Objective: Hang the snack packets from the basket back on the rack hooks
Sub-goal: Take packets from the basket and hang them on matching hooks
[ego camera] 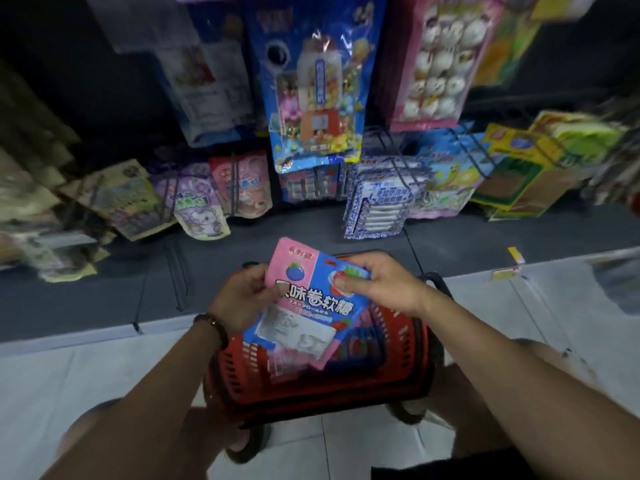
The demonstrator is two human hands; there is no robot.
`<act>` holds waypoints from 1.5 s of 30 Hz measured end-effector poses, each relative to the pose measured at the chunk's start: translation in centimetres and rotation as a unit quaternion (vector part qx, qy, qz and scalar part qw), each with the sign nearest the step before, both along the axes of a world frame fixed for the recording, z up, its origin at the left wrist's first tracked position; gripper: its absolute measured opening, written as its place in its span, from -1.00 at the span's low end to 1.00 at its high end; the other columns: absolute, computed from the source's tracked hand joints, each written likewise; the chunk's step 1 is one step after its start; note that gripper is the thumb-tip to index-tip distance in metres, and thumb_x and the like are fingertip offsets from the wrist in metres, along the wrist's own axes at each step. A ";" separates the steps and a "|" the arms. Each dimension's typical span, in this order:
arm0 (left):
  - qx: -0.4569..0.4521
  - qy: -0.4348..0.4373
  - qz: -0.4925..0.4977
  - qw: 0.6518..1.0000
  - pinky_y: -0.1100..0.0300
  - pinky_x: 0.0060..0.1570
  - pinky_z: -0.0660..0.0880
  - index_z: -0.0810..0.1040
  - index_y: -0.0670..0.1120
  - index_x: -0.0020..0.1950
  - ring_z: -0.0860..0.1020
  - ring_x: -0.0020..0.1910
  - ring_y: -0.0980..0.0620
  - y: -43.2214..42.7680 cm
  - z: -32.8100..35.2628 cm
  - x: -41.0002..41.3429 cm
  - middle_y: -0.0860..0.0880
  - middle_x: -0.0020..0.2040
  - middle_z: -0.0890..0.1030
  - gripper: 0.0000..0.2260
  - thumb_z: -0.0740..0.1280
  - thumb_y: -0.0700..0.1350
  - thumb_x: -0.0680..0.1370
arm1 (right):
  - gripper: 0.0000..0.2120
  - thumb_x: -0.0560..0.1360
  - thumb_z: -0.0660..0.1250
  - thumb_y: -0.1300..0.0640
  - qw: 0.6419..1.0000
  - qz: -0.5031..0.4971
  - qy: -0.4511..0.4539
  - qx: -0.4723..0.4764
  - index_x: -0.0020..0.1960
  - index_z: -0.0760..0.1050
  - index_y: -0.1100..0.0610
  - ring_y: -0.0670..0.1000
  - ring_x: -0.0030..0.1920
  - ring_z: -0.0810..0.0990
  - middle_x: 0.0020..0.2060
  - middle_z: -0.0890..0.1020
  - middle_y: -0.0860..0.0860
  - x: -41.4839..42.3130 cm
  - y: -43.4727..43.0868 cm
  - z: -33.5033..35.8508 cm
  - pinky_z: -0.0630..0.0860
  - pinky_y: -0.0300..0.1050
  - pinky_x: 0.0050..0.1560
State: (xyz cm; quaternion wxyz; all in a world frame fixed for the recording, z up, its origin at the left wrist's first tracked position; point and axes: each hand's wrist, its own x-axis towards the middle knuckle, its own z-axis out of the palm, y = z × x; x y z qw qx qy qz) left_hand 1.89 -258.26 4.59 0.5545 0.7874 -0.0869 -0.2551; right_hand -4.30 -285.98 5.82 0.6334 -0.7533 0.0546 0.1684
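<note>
Roughly mid-task, by my reading. Both hands work above the red basket, which sits on the floor right in front of the person. Left hand grips the pink-and-blue snack packet along its left edge, thumb curled over the front. Right hand pinches its upper right corner. The packet is tilted and held over the basket mouth, well short of any hook, so this one is lifted but not yet hung. A sheet with a white label shows behind and below it, possibly a second packet in the same grip; count unclear. Blurred pink and blue shapes lower in the basket suggest more packets waiting, so several hangs likely remain. Rack hooks are black wire prongs, most carrying stock: a tall blue gumball packet, a pink packet with white rounds, blue-and-white packets, a purple packet lower left. No row of matching pink-and-blue packets is plain to see, so I cannot tell which hook is meant. Surface: pale tiled floor under the basket, meeting a dark grey plinth at the rack foot. Room is dim, a shop aisle by the look, and the edges of the view are blurred.
</note>
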 end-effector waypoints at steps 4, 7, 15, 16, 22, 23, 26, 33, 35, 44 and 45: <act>-0.063 0.005 0.119 0.991 -0.06 0.09 0.64 0.64 -0.16 0.16 0.69 0.03 -0.10 -0.4 2.5 -3.1 -0.16 0.10 0.76 -0.89 0.40 -0.19 0.65 | -0.79 0.59 0.46 0.25 0.978 -0.146 0.006 0.147 0.22 0.63 0.15 0.19 0.01 0.78 0.05 0.78 0.17 -3.2 0.1 2.8 0.72 0.03 -0.13; -0.086 0.028 0.160 0.983 -0.20 0.06 0.63 0.64 -0.17 0.16 0.69 0.01 -0.18 -1.0 3.9 -5.5 -0.22 0.11 0.74 -0.86 0.41 -0.14 0.65 | -0.82 0.62 0.43 0.23 0.984 -0.121 0.012 0.127 0.22 0.65 0.17 0.28 0.07 0.76 0.07 0.77 0.21 -5.7 0.6 2.9 0.73 0.05 -0.10; -0.090 0.035 0.178 0.979 -0.22 0.16 0.65 0.62 -0.13 0.12 0.75 0.04 -0.16 -2.3 6.7 -8.8 -0.11 0.05 0.78 -0.87 0.43 -0.10 0.63 | -0.82 0.66 0.38 0.26 0.981 -0.170 -0.057 0.078 0.24 0.66 0.18 0.24 0.05 0.77 0.02 0.79 0.12 -8.5 1.8 3.5 0.71 0.21 -0.02; -0.085 0.025 0.195 0.977 -0.20 0.13 0.66 0.57 -0.12 0.13 0.75 0.02 -0.13 -2.5 6.9 -9.0 -0.12 0.04 0.77 -0.84 0.46 -0.12 0.61 | -0.81 0.65 0.36 0.30 0.979 -0.174 -0.078 0.078 0.24 0.66 0.20 0.21 0.06 0.78 0.03 0.79 0.11 -8.6 2.0 3.9 0.73 0.17 0.01; 0.045 -0.147 0.171 0.973 -0.04 0.12 0.64 0.44 0.25 0.17 0.59 0.14 0.09 -4.7 5.7 -12.6 0.14 0.17 0.56 -0.51 0.54 0.14 0.31 | -0.80 0.60 0.43 0.33 0.965 -0.212 -0.147 0.038 0.05 0.72 0.06 0.01 -0.07 0.79 -0.08 0.81 -0.01 -8.6 3.4 6.3 0.70 -0.08 -0.07; 0.041 -0.140 0.135 0.980 0.00 0.16 0.62 0.43 0.24 0.23 0.55 0.19 0.12 -5.4 5.5 -13.4 0.16 0.22 0.50 -0.44 0.55 0.15 0.29 | -0.83 0.59 0.46 0.31 0.965 -0.214 -0.150 0.034 0.03 0.72 0.06 0.01 -0.09 0.79 -0.10 0.81 -0.01 -8.6 3.8 6.5 0.69 -0.08 -0.07; 0.020 -0.147 0.093 0.985 0.09 0.15 0.58 0.47 0.22 0.27 0.56 0.18 0.17 -7.2 5.8 -14.2 0.20 0.21 0.53 -0.43 0.59 0.13 0.32 | -0.94 0.53 0.53 0.21 0.965 -0.209 -0.157 0.006 -0.08 0.71 0.06 -0.04 -0.19 0.74 -0.23 0.77 0.00 -8.2 5.4 6.6 0.65 -0.03 -0.11; -0.045 -0.096 0.208 0.972 0.39 -0.37 0.41 0.56 -0.01 -0.22 0.51 -0.31 0.10 -5.5 7.1 -11.9 0.21 -0.40 0.58 -0.75 0.34 -0.17 0.66 | -0.80 0.58 0.47 0.19 0.971 -0.168 -0.163 -0.052 0.14 0.71 -0.05 -0.15 -0.02 0.71 -0.05 0.76 -0.07 -8.0 4.9 7.5 0.62 -0.19 0.06; -0.045 -0.066 0.196 0.977 0.32 -0.31 0.47 0.56 -0.02 -0.22 0.52 -0.33 0.16 -4.6 7.3 -11.3 0.23 -0.38 0.61 -0.75 0.36 -0.10 0.67 | -0.76 0.55 0.52 0.14 0.945 -0.276 -0.156 -0.086 0.15 0.61 -0.10 -0.09 -0.05 0.67 -0.02 0.68 -0.05 -7.4 3.5 7.5 0.61 -0.09 0.01; -0.097 -0.048 0.110 0.988 -0.05 0.17 0.64 0.64 0.04 0.27 0.71 0.14 -0.01 -3.1 7.7 -8.4 0.05 0.14 0.76 -0.78 0.38 -0.17 0.66 | -0.79 0.64 0.43 0.12 0.957 -0.256 -0.134 -0.006 0.05 0.62 0.30 0.33 0.05 0.69 -0.01 0.69 0.30 -4.9 0.7 6.4 0.63 0.29 0.14; -0.099 -0.045 0.118 0.987 -0.04 0.16 0.64 0.64 0.03 0.26 0.72 0.13 0.01 -3.3 7.7 -8.1 0.05 0.13 0.76 -0.80 0.37 -0.16 0.67 | -0.79 0.64 0.43 0.14 0.956 -0.260 -0.133 -0.007 0.05 0.62 0.32 0.31 0.05 0.69 -0.02 0.71 0.28 -4.7 0.7 6.4 0.64 0.27 0.13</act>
